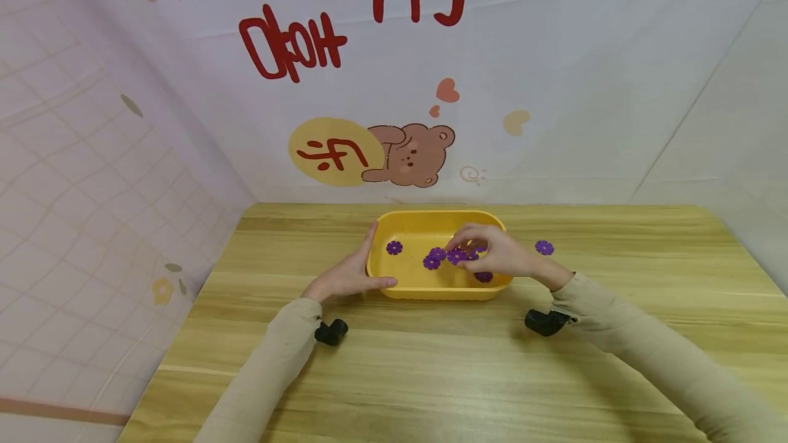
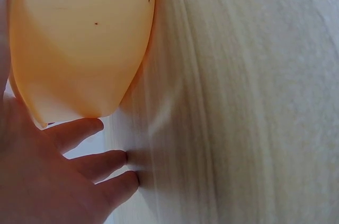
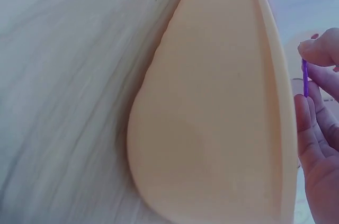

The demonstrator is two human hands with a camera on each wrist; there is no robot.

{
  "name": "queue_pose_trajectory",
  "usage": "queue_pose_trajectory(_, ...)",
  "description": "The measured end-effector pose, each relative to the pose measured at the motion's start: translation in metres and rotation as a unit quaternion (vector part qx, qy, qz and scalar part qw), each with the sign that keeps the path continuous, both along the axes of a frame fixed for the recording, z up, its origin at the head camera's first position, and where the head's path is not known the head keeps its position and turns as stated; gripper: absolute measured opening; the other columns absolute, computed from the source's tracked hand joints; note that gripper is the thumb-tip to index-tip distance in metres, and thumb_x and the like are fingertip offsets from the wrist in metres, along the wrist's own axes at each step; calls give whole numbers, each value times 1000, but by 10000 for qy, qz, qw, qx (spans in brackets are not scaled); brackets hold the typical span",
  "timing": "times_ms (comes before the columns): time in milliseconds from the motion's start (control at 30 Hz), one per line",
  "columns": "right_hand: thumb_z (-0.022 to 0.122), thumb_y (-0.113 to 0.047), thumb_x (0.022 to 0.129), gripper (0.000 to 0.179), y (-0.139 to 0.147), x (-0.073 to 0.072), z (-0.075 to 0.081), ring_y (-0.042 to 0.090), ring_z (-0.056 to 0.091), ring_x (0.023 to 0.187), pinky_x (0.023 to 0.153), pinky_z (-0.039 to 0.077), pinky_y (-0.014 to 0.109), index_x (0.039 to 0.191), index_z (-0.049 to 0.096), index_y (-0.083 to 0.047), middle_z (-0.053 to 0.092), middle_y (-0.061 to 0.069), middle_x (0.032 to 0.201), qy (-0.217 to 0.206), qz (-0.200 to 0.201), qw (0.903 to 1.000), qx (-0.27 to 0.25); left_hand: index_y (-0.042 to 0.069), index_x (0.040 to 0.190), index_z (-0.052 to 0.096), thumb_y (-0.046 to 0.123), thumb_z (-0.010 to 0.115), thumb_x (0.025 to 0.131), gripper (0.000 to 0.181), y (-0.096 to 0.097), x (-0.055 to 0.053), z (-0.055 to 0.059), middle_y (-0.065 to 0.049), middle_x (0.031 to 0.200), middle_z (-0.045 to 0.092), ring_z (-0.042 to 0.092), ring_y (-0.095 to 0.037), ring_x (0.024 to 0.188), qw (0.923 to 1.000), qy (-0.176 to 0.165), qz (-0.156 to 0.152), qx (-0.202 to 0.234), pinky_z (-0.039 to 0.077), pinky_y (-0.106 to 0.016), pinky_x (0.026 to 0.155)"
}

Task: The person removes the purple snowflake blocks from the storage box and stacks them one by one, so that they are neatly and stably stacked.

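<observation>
Two beige sleeves nearest, each with a small black wrist camera mount (image 1: pixel 331 331) strapped under the cuff, lying across the wooden table (image 1: pixel 431 374). Further in, left hand (image 1: pixel 347 277) open and flat, fingers straight, pressed against the left outer wall of the yellow plastic tub (image 1: pixel 431 289); same seen in the left wrist view, fingertips (image 2: pixel 119 158) on the wood beside the tub's rounded corner. Right hand (image 1: pixel 495 251) reaching over the tub's right rim, fingers curled and pinching a purple flower-shaped disc (image 1: pixel 457 256) above the tub's floor; confirmed in the right wrist view, thin purple edge (image 3: pixel 305 78) nipped between thumb and fingertips, tub wall filling most of that picture and blocking sight of the inside. Within the tub, several more purple discs: one alone toward the left (image 1: pixel 394 247), a pair near the middle (image 1: pixel 434 260), one by the near right wall (image 1: pixel 483 277), partly hidden under the right hand. One further disc (image 1: pixel 544 247) outside on the table, just right of the tub, well apart from the rim. Beyond, a white printed backdrop: cartoon brown bear (image 1: pixel 411 154) leaning on a yellow circle with red strokes, pink hearts above it. Red lettering higher up appears mirrored or tilted, not readable with certainty. Left side wall pale pink with a grid pattern.
</observation>
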State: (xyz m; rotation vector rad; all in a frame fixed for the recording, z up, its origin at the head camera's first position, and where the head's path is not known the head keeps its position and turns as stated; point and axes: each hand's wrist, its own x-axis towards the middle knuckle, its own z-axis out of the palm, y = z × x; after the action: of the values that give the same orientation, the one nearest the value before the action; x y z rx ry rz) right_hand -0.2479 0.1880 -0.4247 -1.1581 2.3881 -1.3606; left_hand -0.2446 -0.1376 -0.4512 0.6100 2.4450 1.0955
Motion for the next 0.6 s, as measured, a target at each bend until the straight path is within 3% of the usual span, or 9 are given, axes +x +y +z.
queue_pose_trajectory(267,74,-2,84,27,20,1,1,24,55,94,80,50,39,109,70,-9,62,4,109,-107,-288,9994,144,26,151,-22,47,77,80,123,0,-1,-2,-17,159,8,39,-32,132,10000,16,-5,8,26,-43,110)
queue_pose_trajectory(433,74,-1,82,27,30,2,3,23,56,97,83,51,45,109,70,-6,62,5,111,-117,-380,9991,154,28,151,-23,47,76,80,123,-1,-1,-2,-18,159,9,41,-32,131,10000,15,7,-8,27,-43,110)
queue_pose_trajectory(600,72,6,81,32,40,2,1,26,58,97,82,52,39,110,68,-4,63,10,111,4,-408,9992,37,28,151,-23,48,77,80,124,-1,-2,-3,-18,158,9,39,-33,132,10000,28,13,1,26,-43,110)
